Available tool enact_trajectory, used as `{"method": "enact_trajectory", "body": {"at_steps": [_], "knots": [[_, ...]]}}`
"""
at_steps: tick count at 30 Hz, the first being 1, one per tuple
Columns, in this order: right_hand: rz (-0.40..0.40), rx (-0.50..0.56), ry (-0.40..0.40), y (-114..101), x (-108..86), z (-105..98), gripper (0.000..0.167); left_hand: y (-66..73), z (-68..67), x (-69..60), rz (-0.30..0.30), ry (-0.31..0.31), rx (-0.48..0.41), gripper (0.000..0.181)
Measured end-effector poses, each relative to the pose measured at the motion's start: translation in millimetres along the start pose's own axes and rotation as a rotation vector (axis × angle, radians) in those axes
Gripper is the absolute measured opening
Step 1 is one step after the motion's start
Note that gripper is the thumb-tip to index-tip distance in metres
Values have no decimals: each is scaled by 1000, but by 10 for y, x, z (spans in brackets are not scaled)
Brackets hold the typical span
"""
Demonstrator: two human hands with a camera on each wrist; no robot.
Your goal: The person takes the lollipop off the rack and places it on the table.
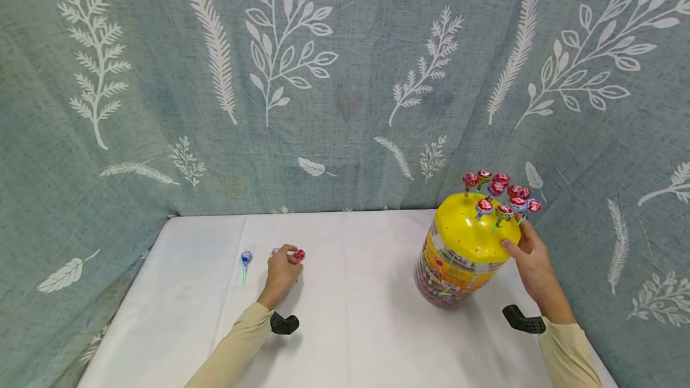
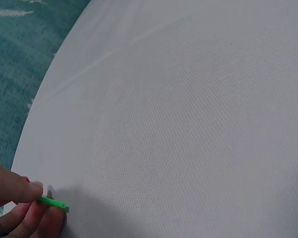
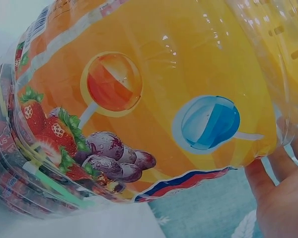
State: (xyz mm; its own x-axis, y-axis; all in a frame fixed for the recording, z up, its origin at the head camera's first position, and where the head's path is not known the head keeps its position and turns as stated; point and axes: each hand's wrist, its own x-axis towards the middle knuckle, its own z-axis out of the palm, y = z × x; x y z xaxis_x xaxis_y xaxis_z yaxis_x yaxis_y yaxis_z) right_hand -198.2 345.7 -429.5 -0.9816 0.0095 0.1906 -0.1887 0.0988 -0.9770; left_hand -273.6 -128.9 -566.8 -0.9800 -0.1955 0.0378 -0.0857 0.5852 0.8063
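My left hand pinches a lollipop with a red wrapper just over the white table. Its green stick pokes out past my thumb in the left wrist view. A lollipop in a blue wrapper lies left of this hand, and another pale blue wrapper is mostly hidden behind my fingers. On the right, my right hand grips the upper side of a big clear jar by its yellow lid. Several wrapped lollipops stand upright in the lid's holes.
A white cloth covers the table. Behind it and along both sides hangs a grey-green curtain with white leaf prints. Many wrapped lollipops show through the jar's lower wall, below a fruit label.
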Motion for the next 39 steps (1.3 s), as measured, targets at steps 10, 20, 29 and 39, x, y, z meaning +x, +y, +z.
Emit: {"method": "enact_trajectory", "body": {"at_steps": [10, 20, 29, 39], "knots": [[-7, -1, 15, -2, -17, 13, 63, 43, -67, -36, 27, -8, 10, 37], [-36, -31, -10, -32, -1, -10, 67, 187, -148, -89, 86, 33, -23, 31], [14, -280, -43, -155, 28, -40, 60, 464, -166, -113, 179, 37, -69, 31], [35, -423, -63, -238, 57, -12, 63, 994, -228, -303, 239, -151, -234, 29]]}}
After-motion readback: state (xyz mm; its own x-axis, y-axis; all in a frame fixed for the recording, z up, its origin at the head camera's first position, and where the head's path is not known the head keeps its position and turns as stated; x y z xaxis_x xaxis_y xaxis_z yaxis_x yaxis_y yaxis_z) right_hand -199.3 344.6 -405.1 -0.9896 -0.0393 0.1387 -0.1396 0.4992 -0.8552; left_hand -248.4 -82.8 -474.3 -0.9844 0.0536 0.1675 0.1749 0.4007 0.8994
